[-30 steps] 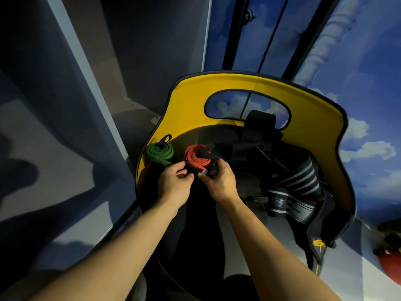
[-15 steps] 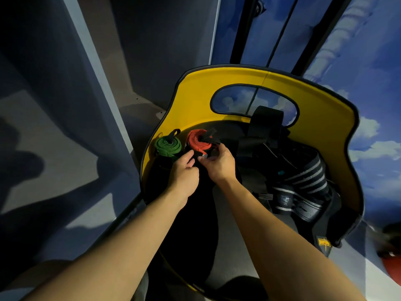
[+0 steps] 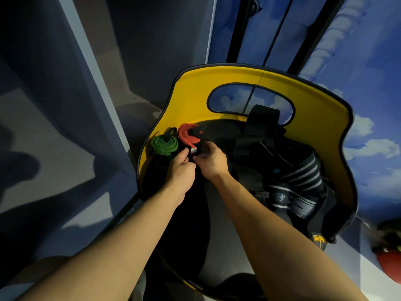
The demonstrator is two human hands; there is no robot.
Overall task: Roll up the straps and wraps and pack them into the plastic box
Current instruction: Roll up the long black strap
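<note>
A yellow plastic box (image 3: 321,118) with a cut-out handle stands in front of me. Inside at its far left, a rolled green strap (image 3: 164,144) stands on end against the wall. Right beside it is a rolled red strap (image 3: 187,135) with a black tail. My left hand (image 3: 181,170) and my right hand (image 3: 211,160) both pinch the near side of the red roll, fingertips touching. Black wraps with white stripes (image 3: 303,177) and a wide black strap (image 3: 261,124) lie loose in the right half of the box.
A grey-blue panel (image 3: 65,105) runs close along the box's left side. A blue wall painted with clouds (image 3: 368,61) rises behind and to the right. A red object (image 3: 390,266) sits at the lower right edge of the view.
Both hands have carried the red roll away from me and to the left, up against the green roll at the box's far-left wall.
</note>
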